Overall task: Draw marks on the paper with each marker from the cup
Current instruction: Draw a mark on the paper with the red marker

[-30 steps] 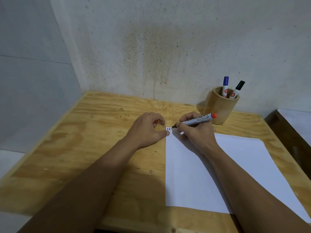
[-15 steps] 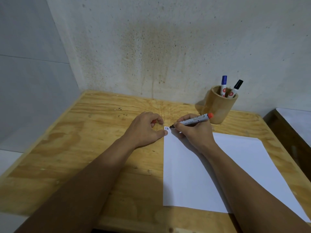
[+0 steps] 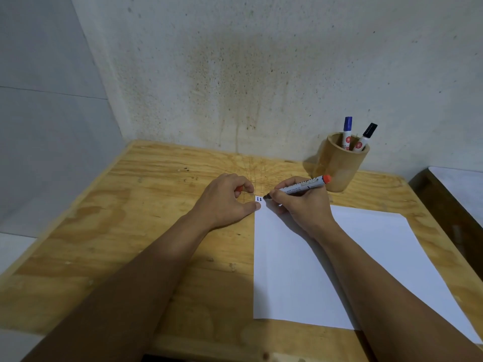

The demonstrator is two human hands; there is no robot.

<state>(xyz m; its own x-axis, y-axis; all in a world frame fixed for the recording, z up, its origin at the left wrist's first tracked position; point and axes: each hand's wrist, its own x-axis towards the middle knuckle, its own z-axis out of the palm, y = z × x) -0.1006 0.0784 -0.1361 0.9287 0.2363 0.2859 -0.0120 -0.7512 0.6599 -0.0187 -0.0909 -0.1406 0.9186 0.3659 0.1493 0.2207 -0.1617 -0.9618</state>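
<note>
A white sheet of paper (image 3: 313,270) lies on the wooden table (image 3: 130,231). Two short dark marks (image 3: 258,198) sit at its far left corner. My right hand (image 3: 300,205) grips a red-ended marker (image 3: 305,185), its tip touching the paper beside the marks. My left hand (image 3: 227,201) rests at the paper's corner, thumb on the edge, curled around a red cap (image 3: 239,188). A wooden cup (image 3: 337,165) against the wall holds a blue-capped marker (image 3: 347,131) and a black-capped marker (image 3: 366,135).
A stained concrete wall (image 3: 248,74) runs behind the table, and a grey wall closes the left side. A second dark-framed surface with a white top (image 3: 460,189) stands to the right of the table.
The view has shifted slightly. The marker tip stays at the paper's far left corner beside the marks, and both hands keep their places.
</note>
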